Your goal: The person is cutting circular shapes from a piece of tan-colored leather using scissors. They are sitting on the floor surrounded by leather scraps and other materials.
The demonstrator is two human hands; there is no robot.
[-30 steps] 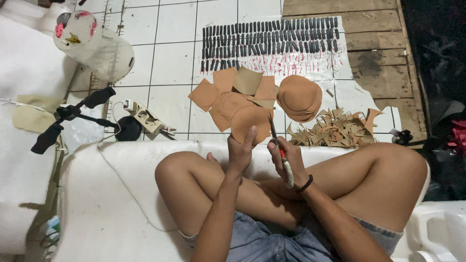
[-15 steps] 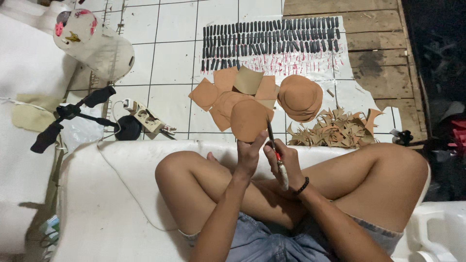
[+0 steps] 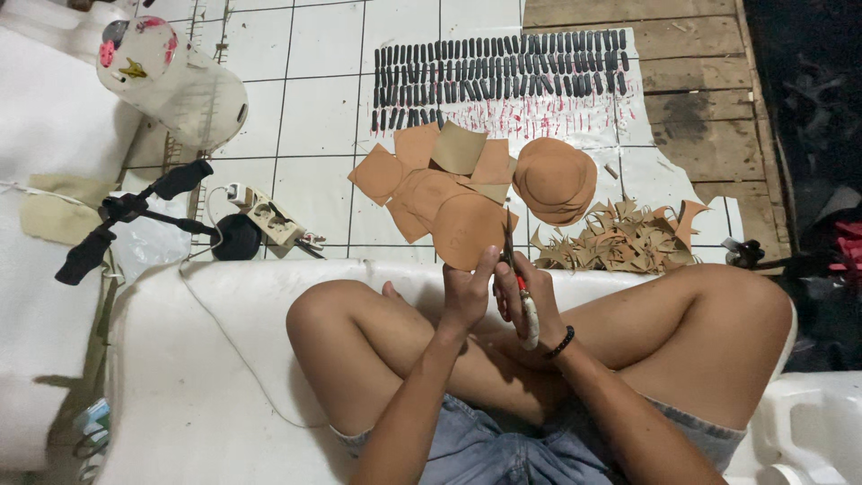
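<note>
Above the crossed legs, a rounded tan leather piece (image 3: 467,229) is pinched by the left hand (image 3: 465,292), while scissors (image 3: 514,269) are gripped in the right hand (image 3: 530,296); the piece is best turned slowly (blades kept steady), offcuts (image 3: 620,241) lying rightward.

A home workshop — tiled floor (image 3: 328,108), leather offcuts (image 3: 620,241), cut pieces (image 3: 431,175).
</note>
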